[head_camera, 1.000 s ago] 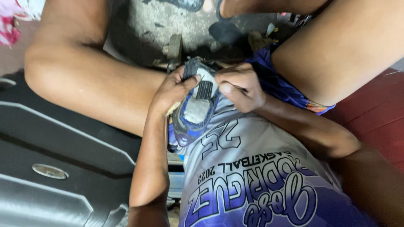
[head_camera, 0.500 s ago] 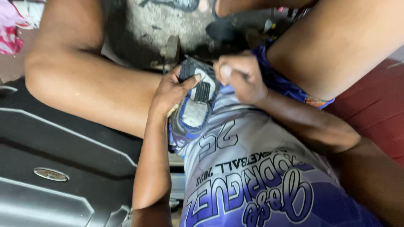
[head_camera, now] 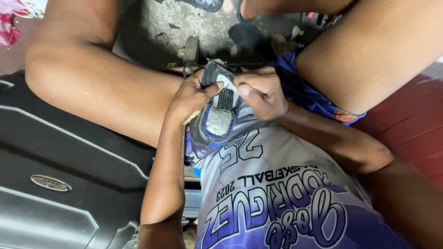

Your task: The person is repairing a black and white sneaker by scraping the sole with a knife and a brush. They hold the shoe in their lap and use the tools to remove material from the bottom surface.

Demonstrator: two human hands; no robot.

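The shoe (head_camera: 216, 115) is lying sole up in the lap, its long axis running from the belly toward the knees. The left hand (head_camera: 189, 99) is clamping its far end; the right hand (head_camera: 260, 92) is pinching closed just beside, equally near.

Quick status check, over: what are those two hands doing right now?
Left hand grips the shoe, sole up. Right hand pinches at its heel end. Nothing between them; grey floor beyond.

oval silver badge (head_camera: 50, 183) | lower left | on dark ribbed case (head_camera: 69, 152)
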